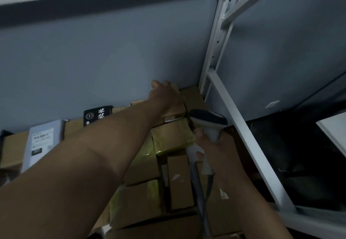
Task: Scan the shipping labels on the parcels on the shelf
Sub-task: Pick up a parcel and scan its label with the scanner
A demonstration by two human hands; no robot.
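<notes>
Your left hand (164, 93) gripped rear carton (175, 106) on shelf, by wall. Your right hand (207, 145) clasped scanner (209, 124), nose just below that grip. Step: exposing label (171, 119). Next, likely: tilt carton, aim scanner.

A: Identify the surface behind the shelving.
B: Blue-grey wall (112, 51), with a dark horizontal band (93, 5) near its top.
A: Identify the item at far right.
B: White panel (335, 136), partly cropped, above dark, indistinct surroundings.
</notes>
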